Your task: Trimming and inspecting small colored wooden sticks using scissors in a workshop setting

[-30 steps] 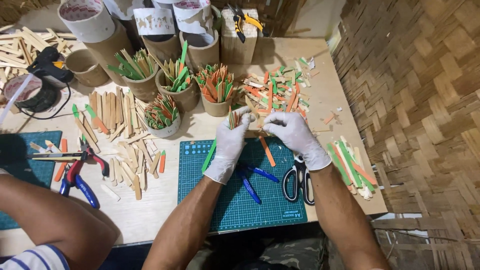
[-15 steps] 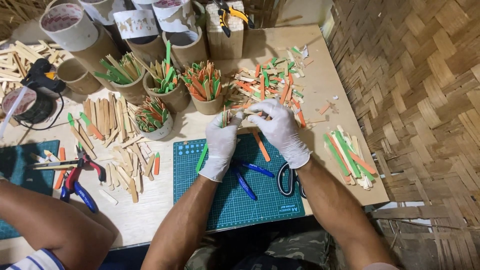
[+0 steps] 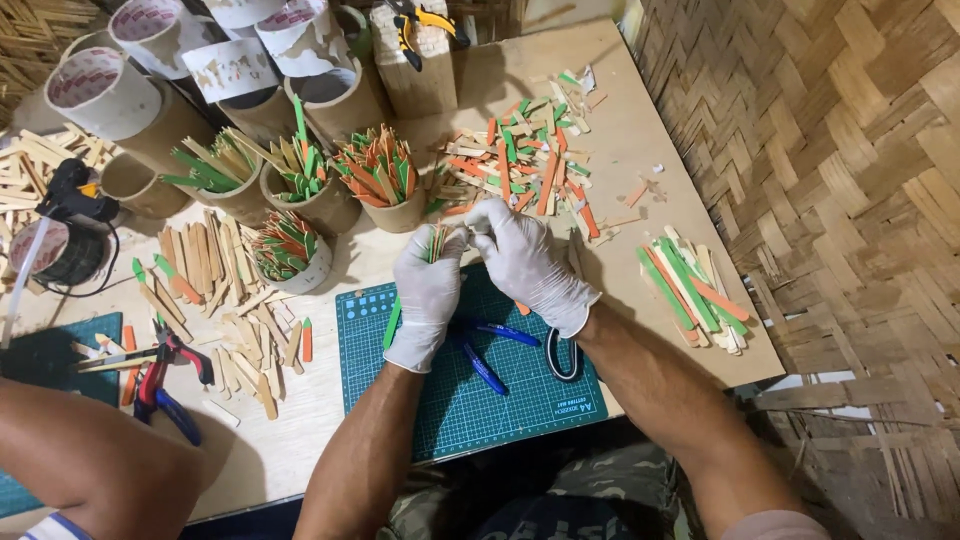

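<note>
Head view showed your left hand (image 3: 425,290) in a white rubber glove closed around a small bundle of flat green and orange wooden sticks (image 3: 436,243), held just above the green cutting mat (image 3: 400,400). Your right hand (image 3: 525,265), gloved too, pinched the top of this bundle. Some work looked done: round cardboard cups (image 3: 385,190) already held sorted sticks. Much remained, I think: a loose pile of painted sticks (image 3: 520,160) lay behind, plain smooth ones (image 3: 215,265) further left.

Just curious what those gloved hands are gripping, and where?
A small bundle of green-and-orange wooden sticks, pinched at its upper end between left hand and right hand.
</note>
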